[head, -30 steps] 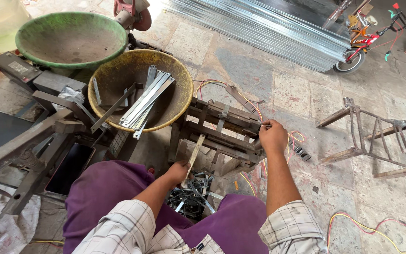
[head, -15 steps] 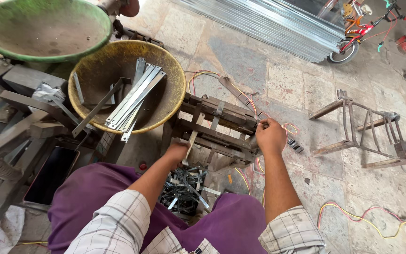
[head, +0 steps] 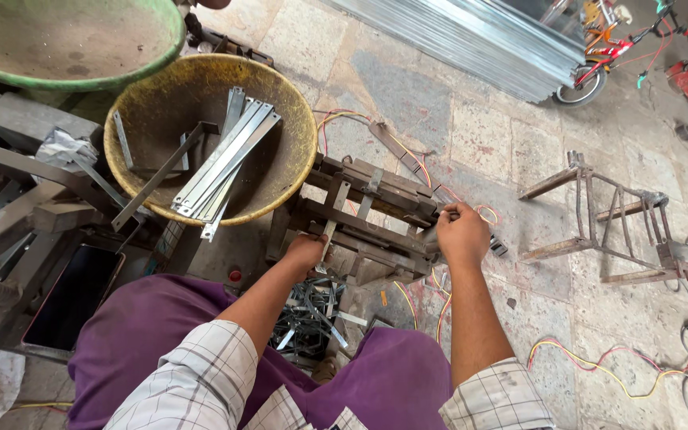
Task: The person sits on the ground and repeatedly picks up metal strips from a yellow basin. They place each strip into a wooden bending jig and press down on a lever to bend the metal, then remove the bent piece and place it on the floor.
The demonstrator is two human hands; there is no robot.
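at the floor-mounted press jig point(head: 376, 211) my right hand point(head: 462, 235) was closed on its lever end, left hand point(head: 306, 253) pinched on a metal strip point(head: 330, 227) fed into the slot. feeding step, i judged; next needed a firm lever pull. yellow basin point(head: 280, 103) of strips just left, scrap pile point(head: 312, 318) below, wires point(head: 599, 358) trailing nearby.

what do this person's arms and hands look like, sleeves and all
Both arms are bare from above the elbow down. Each wears a short sleeve of white cloth with a thin dark check, the left sleeve and the right sleeve alike. The left hand and right hand are bare: no gloves, and no watch or ring shows. Purple cloth covers the lap below.
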